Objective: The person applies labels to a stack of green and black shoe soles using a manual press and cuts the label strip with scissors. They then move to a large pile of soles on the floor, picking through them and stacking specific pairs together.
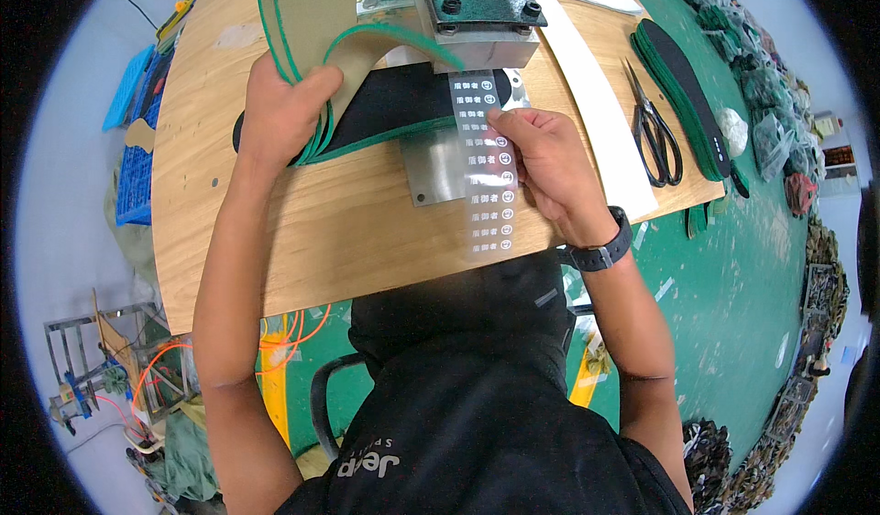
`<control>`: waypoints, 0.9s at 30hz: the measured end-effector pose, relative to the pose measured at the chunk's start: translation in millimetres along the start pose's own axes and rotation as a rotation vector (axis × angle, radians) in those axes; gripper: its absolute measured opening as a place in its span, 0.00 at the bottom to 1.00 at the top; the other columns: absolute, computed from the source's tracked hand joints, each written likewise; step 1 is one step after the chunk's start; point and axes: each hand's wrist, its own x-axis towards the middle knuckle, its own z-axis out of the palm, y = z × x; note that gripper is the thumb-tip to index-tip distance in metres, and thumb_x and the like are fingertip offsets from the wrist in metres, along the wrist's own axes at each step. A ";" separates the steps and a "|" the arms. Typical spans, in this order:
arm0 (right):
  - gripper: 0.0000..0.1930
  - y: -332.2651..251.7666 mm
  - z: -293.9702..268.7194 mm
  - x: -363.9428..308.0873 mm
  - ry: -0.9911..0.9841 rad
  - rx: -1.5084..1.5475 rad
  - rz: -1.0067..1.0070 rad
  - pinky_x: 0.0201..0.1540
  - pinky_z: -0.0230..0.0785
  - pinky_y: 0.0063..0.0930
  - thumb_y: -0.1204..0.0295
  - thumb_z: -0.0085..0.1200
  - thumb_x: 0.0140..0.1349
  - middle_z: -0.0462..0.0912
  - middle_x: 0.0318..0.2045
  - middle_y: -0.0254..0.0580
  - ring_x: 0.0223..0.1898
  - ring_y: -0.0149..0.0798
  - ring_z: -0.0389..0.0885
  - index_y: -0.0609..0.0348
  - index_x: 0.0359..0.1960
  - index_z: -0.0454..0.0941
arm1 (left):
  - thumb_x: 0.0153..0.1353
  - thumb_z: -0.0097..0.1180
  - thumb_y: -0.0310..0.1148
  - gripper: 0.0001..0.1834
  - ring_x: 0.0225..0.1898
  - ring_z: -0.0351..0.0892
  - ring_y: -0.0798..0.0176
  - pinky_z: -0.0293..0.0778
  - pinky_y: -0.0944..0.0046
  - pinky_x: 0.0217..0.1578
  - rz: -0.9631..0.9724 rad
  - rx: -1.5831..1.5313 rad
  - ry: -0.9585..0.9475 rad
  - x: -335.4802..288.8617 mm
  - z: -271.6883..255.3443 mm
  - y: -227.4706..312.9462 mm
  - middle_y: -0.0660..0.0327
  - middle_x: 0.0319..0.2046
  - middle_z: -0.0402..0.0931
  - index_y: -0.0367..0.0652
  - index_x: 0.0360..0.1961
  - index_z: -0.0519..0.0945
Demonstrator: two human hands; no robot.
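Note:
My left hand (286, 111) is closed around several shoe insoles (312, 11), tan on the face toward me, with green edges; one curls over to the right. Below them a black insole (390, 100) with a green edge lies flat, its right end under the press's metal block (486, 54). A clear strip of white printed transfer labels (490, 205) hangs over that insole's right part and down toward the table's front edge. My right hand (555, 162), with a black watch on the wrist, pinches the strip's right edge between thumb and fingers.
Black-handled scissors (655, 139) and a stack of black-and-green insoles (680, 98) lie to the right on the wooden table (348, 226). A long white strip (591, 84) runs beside the press. Blue baskets (136, 171) stand at the left; bagged piles (761, 84) line the right wall.

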 end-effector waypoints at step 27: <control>0.12 14.3 -2.5 -3.9 0.061 -0.059 -0.170 0.18 0.63 0.18 0.69 0.50 0.63 0.76 0.17 0.34 0.17 0.25 0.72 0.63 0.24 0.77 | 0.41 0.67 0.37 0.38 0.38 0.77 0.43 0.72 0.53 0.43 0.132 0.589 -0.296 -6.6 21.2 14.0 0.47 0.35 0.78 0.45 0.57 0.68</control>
